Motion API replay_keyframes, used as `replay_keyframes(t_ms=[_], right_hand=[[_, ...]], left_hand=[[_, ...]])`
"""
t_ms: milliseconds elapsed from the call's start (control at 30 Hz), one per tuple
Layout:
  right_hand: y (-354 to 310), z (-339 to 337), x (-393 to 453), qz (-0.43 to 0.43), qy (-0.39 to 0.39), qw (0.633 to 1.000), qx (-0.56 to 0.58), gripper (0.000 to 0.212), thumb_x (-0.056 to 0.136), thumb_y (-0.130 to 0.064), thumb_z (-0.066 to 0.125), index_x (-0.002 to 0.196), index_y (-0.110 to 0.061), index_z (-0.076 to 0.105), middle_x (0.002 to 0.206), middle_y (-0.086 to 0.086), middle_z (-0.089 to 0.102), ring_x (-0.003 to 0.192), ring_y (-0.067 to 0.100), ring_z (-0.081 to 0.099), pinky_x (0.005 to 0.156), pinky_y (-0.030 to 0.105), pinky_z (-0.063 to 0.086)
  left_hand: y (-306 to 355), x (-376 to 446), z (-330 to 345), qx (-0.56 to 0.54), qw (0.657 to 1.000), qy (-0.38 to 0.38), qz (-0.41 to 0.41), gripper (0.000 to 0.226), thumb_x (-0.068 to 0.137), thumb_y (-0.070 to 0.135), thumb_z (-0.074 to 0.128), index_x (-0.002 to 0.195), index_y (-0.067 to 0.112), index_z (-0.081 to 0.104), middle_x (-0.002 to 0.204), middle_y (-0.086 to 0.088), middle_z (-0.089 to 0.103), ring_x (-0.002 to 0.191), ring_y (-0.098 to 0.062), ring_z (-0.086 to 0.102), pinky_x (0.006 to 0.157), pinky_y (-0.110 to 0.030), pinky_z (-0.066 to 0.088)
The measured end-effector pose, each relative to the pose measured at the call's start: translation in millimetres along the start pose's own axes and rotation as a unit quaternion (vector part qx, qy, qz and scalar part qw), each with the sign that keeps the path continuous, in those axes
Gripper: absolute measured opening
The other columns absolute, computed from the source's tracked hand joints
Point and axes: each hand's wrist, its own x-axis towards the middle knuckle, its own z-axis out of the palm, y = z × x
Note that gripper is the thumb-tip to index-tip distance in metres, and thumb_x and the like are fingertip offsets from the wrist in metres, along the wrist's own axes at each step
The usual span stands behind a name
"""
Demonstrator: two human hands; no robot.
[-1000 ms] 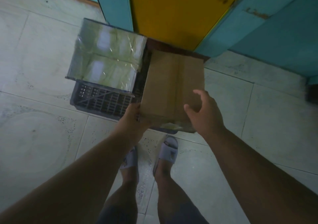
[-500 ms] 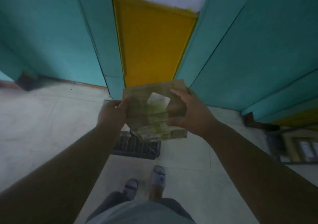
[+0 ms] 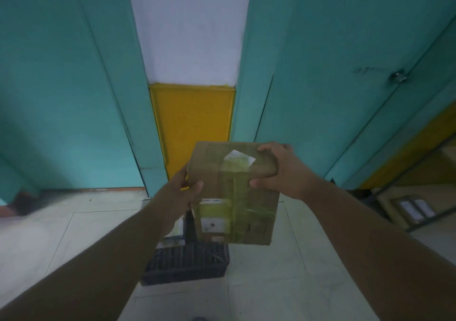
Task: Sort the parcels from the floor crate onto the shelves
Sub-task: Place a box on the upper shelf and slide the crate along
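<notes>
Parcel (image 3: 234, 192), held in the air above the floor crate (image 3: 187, 264), stands long axis upright between both grips: left hand (image 3: 181, 192) clasping its left edge, right hand (image 3: 278, 170) its upper right corner.

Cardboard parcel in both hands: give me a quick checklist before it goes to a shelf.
1. Left hand grip on the cardboard parcel: ok, thumb and fingers pinch its left edge.
2. Right hand grip: ok, fingers curl over the top right corner.
3. Parcel clear of the floor crate: ok, held above it.
4. Parcel intact: ok, tape and labels in place.
5. Target shelf free: cannot tell, only a shelf edge shows at right.
6. Crate emptied: cannot tell, mostly hidden behind arm and parcel.
</notes>
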Motion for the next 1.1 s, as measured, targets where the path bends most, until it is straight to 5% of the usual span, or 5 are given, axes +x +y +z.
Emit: replay_keyframes(t_ms=[433, 567, 833, 1000, 1100], right_hand=[[58, -56, -32, 0.047, 0.197, 0.95, 0.237, 0.069, 0.062, -0.051, 0.089, 0.123, -0.045, 0.058, 0.127, 0.001, 0.054, 0.106, 0.016, 0.064, 0.089, 0.034, 0.057], [68, -49, -46, 0.048, 0.162, 0.893, 0.418, 0.05, 0.077, -0.022, 0.084, 0.12, -0.029, 0.061, 0.116, 0.005, 0.068, 0.096, 0.015, 0.072, 0.082, 0.035, 0.06], [48, -57, -37, 0.1, 0.148, 0.956, 0.231, 0.08, 0.057, -0.078, 0.069, 0.112, -0.021, 0.053, 0.11, 0.0, 0.065, 0.091, 0.01, 0.064, 0.07, 0.031, 0.053], [15, -67, -5, 0.044, 0.125, 0.972, 0.195, 0.096, 0.081, -0.034, 0.081, 0.152, -0.048, 0.018, 0.107, -0.012, 0.057, 0.088, 0.002, 0.062, 0.056, 0.014, 0.051], [3, -59, 8, 0.042, 0.184, 0.97, 0.151, 0.073, 0.078, -0.027, 0.084, 0.137, -0.04, 0.042, 0.107, -0.002, 0.061, 0.083, 0.008, 0.063, 0.061, 0.022, 0.051]], left_hand=[[-35, -8, 110, -0.049, 0.975, 0.178, -0.12, 0.076, 0.091, 0.042, 0.067, 0.154, 0.025, 0.027, 0.154, -0.006, 0.038, 0.132, -0.029, 0.044, 0.101, -0.044, 0.037], [-39, -10, 120, -0.214, 0.962, 0.139, -0.1, 0.032, 0.093, 0.029, 0.067, 0.123, 0.032, 0.056, 0.125, -0.004, 0.065, 0.111, -0.03, 0.062, 0.083, -0.05, 0.054], [-14, 3, 68, -0.131, 0.976, 0.175, 0.018, 0.034, 0.096, 0.01, 0.061, 0.123, 0.031, 0.057, 0.117, -0.009, 0.067, 0.103, -0.035, 0.068, 0.082, -0.063, 0.056], [3, 13, 34, -0.03, 0.985, 0.16, 0.058, 0.033, 0.096, 0.013, 0.061, 0.123, 0.033, 0.058, 0.115, -0.003, 0.066, 0.1, -0.029, 0.068, 0.085, -0.054, 0.058], [13, 16, 10, -0.048, 0.982, 0.168, 0.073, 0.037, 0.096, 0.011, 0.062, 0.128, 0.029, 0.058, 0.116, 0.002, 0.065, 0.107, -0.027, 0.065, 0.091, -0.053, 0.055]])
